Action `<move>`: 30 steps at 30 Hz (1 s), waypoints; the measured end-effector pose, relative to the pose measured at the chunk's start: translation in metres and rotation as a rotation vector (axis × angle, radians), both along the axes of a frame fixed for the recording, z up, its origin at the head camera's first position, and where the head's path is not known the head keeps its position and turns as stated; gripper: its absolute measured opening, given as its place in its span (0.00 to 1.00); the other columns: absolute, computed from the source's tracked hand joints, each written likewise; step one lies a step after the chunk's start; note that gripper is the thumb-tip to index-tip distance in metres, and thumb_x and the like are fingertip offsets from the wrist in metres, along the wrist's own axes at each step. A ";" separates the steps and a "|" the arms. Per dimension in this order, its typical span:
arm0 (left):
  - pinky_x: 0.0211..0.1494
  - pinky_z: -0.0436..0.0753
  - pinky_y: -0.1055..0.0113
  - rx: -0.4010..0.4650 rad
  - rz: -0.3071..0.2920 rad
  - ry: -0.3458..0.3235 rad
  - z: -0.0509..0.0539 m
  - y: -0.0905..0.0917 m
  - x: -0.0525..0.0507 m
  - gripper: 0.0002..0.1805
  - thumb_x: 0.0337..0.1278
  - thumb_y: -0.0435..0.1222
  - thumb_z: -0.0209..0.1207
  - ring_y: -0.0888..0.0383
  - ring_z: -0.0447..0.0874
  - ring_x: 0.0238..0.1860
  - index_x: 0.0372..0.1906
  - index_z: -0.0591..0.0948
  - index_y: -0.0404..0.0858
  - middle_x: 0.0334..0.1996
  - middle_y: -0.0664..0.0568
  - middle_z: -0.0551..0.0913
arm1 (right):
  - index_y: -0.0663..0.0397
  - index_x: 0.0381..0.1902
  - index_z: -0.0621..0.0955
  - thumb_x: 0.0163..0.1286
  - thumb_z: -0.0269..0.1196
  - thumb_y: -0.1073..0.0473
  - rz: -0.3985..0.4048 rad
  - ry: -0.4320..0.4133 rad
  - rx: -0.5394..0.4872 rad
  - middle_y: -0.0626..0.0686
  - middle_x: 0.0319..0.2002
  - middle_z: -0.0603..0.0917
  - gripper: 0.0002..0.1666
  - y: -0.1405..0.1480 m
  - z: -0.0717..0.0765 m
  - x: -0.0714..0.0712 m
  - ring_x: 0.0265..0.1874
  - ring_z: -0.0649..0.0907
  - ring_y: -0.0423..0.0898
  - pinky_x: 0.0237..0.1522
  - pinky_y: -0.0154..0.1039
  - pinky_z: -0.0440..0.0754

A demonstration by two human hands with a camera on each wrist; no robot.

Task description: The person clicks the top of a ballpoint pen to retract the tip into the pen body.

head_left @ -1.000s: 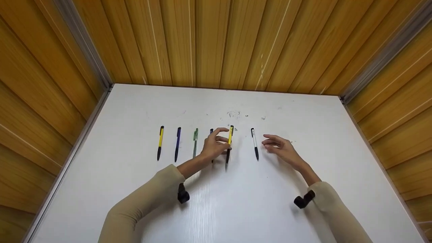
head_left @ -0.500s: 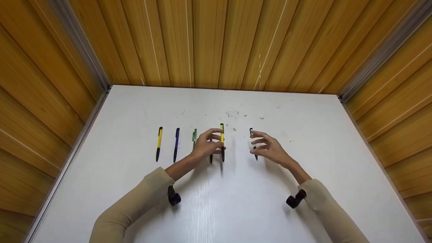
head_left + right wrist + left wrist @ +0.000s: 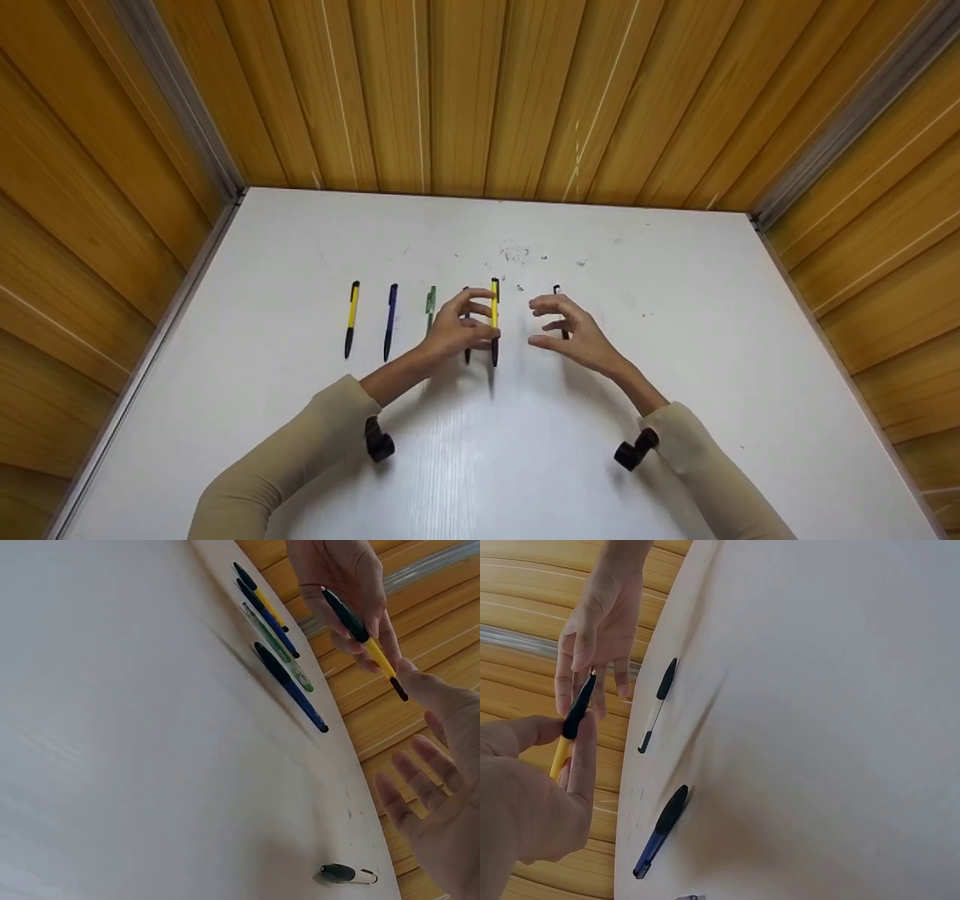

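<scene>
My left hand point(image 3: 450, 328) pinches a yellow pen point(image 3: 495, 307) with a black grip between thumb and fingers, raised off the table with its tip toward me. My right hand point(image 3: 577, 334) hovers to the right of that pen, fingers spread and slightly bent, holding nothing. A white pen point(image 3: 352, 874) with a black grip lies on the table under the right hand, partly hidden by it in the head view. Below the left hand lies a blue pen point(image 3: 661, 831) with a black grip, mostly covered in the head view.
Left of my hands, a green pen point(image 3: 430, 301), another blue pen point(image 3: 391, 322) and another yellow pen point(image 3: 352, 319) lie side by side on the white table point(image 3: 480, 465). Wood-patterned walls point(image 3: 465, 97) stand around the table's back and sides.
My left hand has carried the yellow pen a little left, then held it about still. My right hand has moved left, passing over the white pen toward the yellow one.
</scene>
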State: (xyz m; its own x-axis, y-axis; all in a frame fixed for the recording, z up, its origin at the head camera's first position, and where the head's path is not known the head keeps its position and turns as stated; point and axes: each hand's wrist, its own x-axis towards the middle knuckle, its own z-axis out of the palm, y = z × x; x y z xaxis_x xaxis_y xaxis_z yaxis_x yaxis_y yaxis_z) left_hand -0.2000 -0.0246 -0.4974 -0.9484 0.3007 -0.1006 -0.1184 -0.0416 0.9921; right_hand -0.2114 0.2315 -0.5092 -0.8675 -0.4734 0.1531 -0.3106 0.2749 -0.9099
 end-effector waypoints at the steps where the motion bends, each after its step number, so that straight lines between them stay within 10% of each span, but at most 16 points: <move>1: 0.44 0.93 0.59 0.004 -0.005 -0.004 0.000 0.000 0.000 0.34 0.52 0.23 0.67 0.61 0.87 0.35 0.67 0.73 0.37 0.49 0.42 0.80 | 0.60 0.65 0.75 0.65 0.73 0.63 0.003 0.017 -0.001 0.69 0.66 0.73 0.33 -0.002 0.001 0.001 0.64 0.75 0.67 0.61 0.53 0.83; 10: 0.45 0.93 0.57 -0.010 -0.026 -0.024 0.000 0.000 0.003 0.36 0.51 0.25 0.69 0.57 0.89 0.36 0.68 0.72 0.39 0.49 0.43 0.80 | 0.57 0.60 0.78 0.60 0.76 0.64 0.019 0.090 -0.007 0.66 0.68 0.73 0.30 -0.021 0.003 0.005 0.68 0.75 0.57 0.65 0.62 0.80; 30: 0.44 0.93 0.59 0.071 -0.106 0.021 -0.003 -0.001 0.007 0.35 0.54 0.24 0.68 0.60 0.89 0.36 0.68 0.69 0.35 0.48 0.34 0.86 | 0.71 0.62 0.75 0.54 0.77 0.70 0.021 0.159 -0.010 0.69 0.67 0.73 0.38 -0.047 0.022 0.022 0.71 0.70 0.67 0.62 0.71 0.77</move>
State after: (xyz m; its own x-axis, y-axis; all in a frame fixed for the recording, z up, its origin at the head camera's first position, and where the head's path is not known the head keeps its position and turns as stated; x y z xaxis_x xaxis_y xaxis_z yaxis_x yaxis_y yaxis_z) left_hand -0.1926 -0.0257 -0.5000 -0.9127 0.4047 -0.0560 -0.1053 -0.1007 0.9893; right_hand -0.1893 0.1847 -0.4870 -0.8218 -0.4887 0.2930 -0.4569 0.2579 -0.8513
